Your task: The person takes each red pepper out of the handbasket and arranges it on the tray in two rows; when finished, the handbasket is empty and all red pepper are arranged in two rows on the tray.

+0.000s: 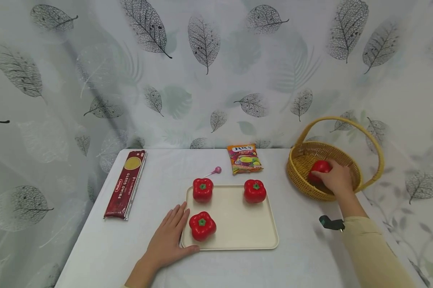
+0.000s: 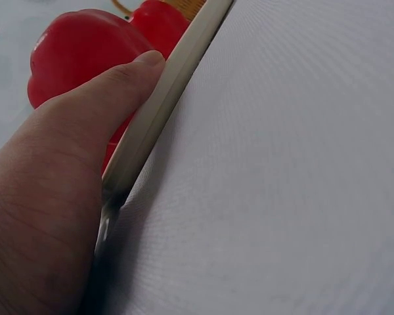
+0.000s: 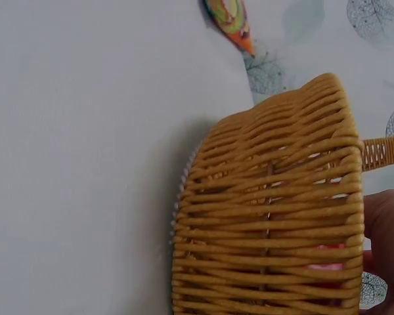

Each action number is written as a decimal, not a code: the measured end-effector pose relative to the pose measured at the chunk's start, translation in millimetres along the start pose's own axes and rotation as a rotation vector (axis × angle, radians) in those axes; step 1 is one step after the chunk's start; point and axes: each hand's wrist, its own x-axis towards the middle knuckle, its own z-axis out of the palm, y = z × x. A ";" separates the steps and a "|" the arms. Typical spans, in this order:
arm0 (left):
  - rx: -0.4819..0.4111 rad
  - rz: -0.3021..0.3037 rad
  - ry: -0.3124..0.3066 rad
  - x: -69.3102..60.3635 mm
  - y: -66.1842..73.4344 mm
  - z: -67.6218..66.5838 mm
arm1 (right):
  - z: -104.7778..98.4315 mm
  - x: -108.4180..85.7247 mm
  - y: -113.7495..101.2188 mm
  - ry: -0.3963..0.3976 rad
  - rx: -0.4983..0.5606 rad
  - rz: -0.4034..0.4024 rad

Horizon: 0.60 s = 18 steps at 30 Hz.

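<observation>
In the head view my right hand (image 1: 337, 178) reaches into a wicker basket (image 1: 295, 176) and grips a red bell pepper (image 1: 320, 168) inside it. The right wrist view shows the basket's woven side (image 3: 269, 216), which hides most of that pepper. My left hand (image 1: 166, 240) rests at the left edge of a cream tray (image 1: 238, 224), fingers straight and thumb along the near corner. On the tray sit three red bell peppers: one at the back left (image 1: 203, 190), one at the front left (image 1: 202, 226), one at the back right (image 1: 255, 191). The left wrist view shows the thumb (image 2: 118, 82) against the tray rim (image 2: 164, 98).
A red spaghetti packet (image 1: 125, 185) lies on the left of the white table (image 1: 292, 256). Behind the tray are a pink lollipop (image 1: 217, 170) and a Fox's candy bag (image 1: 244, 159). The basket's tall handle (image 1: 376, 148) arches over its right side. A leaf-print curtain (image 1: 209, 92) hangs behind.
</observation>
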 end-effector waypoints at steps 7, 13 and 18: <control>-0.003 -0.018 -0.041 0.2 0.0 -1.4 | 2.8 0.5 0.5 0.026 0.092 -0.055; -0.005 -0.022 -0.055 0.7 1.0 -2.3 | 6.0 -1.9 -0.2 0.082 0.169 -0.034; 0.000 -0.023 -0.051 0.5 1.1 -2.9 | 4.0 -10.2 -8.1 0.148 0.210 -0.022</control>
